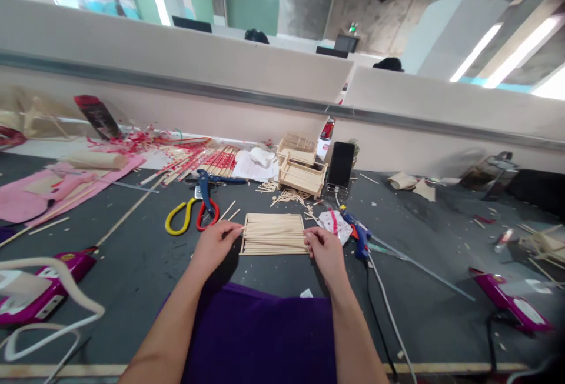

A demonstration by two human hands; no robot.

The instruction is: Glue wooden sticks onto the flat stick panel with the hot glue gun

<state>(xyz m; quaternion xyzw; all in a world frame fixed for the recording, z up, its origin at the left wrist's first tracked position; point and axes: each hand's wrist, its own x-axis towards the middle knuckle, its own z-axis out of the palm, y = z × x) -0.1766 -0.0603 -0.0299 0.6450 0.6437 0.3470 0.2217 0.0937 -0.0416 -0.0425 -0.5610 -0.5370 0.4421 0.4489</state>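
- Head view: saw wooden-stick panel [274,243] lying between surface's [145,266] near and far edges.
- Pinched sticks [269,231] at short sides with nearly closed left hand [217,243] and right hand [325,249]; couldn't tell if attached.
- Judged light, stiff, snappable; best held by ends.

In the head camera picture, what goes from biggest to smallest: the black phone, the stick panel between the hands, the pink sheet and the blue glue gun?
1. Pink sheet, though things partly cover it
2. Stick panel
3. Black phone and blue glue gun: too alike to rank
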